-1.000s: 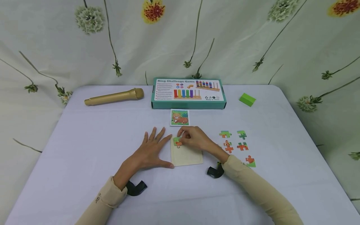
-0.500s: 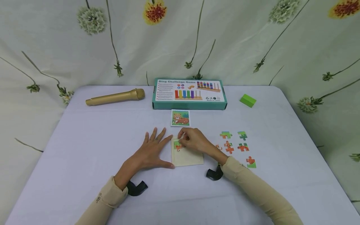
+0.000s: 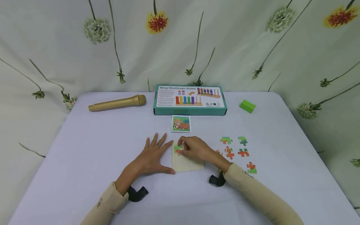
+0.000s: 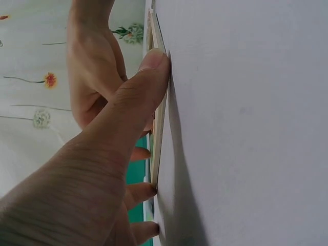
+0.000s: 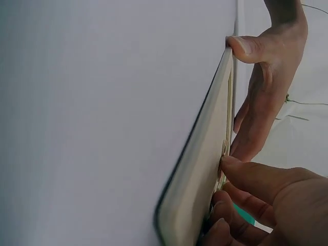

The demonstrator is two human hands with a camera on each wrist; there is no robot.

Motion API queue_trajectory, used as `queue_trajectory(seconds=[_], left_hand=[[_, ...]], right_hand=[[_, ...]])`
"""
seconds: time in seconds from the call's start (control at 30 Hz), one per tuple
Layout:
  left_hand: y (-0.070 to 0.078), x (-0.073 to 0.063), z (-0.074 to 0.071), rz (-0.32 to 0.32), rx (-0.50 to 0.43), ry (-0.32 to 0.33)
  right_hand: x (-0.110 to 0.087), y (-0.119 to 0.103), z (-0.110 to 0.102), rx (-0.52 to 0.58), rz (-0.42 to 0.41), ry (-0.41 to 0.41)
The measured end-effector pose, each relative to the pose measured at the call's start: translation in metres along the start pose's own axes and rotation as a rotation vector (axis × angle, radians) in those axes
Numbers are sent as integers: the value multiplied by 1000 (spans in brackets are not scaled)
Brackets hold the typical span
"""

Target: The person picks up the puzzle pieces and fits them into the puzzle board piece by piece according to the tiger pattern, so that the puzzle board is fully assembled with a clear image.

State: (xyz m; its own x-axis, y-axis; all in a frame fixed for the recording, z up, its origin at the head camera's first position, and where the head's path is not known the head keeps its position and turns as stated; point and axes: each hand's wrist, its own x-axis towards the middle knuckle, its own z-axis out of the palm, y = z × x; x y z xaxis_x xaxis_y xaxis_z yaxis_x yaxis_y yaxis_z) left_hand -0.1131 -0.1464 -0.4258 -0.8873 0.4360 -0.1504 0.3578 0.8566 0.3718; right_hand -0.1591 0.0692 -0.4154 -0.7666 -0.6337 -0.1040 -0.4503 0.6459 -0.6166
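Observation:
A pale square puzzle board (image 3: 188, 165) lies on the table in front of the person. At its upper left corner sits a green and orange jigsaw piece (image 3: 177, 148), which the right hand (image 3: 196, 149) pinches between thumb and fingers. The left hand (image 3: 152, 158) is spread flat beside the board, fingers apart. In the left wrist view its thumb (image 4: 154, 60) presses on the board's edge. The right wrist view shows the right thumb (image 5: 251, 177) low over the board surface, with the piece mostly hidden there.
Several loose jigsaw pieces (image 3: 229, 153) lie right of the board, some partly behind the right forearm. A tiger picture card (image 3: 181, 124) sits beyond the board, before a teal game box (image 3: 190, 111). Farther back are a gold microphone (image 3: 116, 103) and a green block (image 3: 247, 106).
The head view has tilted a little, so everything appears lower. The right fingers shift slightly over the piece at the board's corner. The left hand keeps its place.

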Motion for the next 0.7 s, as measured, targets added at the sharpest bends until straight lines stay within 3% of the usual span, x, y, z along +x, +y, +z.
queue_trajectory(seconds=[0.7], left_hand=[[-1,-1,4,-12,6,7]], right_hand=[[-3,-1,1,-6,-22,56]])
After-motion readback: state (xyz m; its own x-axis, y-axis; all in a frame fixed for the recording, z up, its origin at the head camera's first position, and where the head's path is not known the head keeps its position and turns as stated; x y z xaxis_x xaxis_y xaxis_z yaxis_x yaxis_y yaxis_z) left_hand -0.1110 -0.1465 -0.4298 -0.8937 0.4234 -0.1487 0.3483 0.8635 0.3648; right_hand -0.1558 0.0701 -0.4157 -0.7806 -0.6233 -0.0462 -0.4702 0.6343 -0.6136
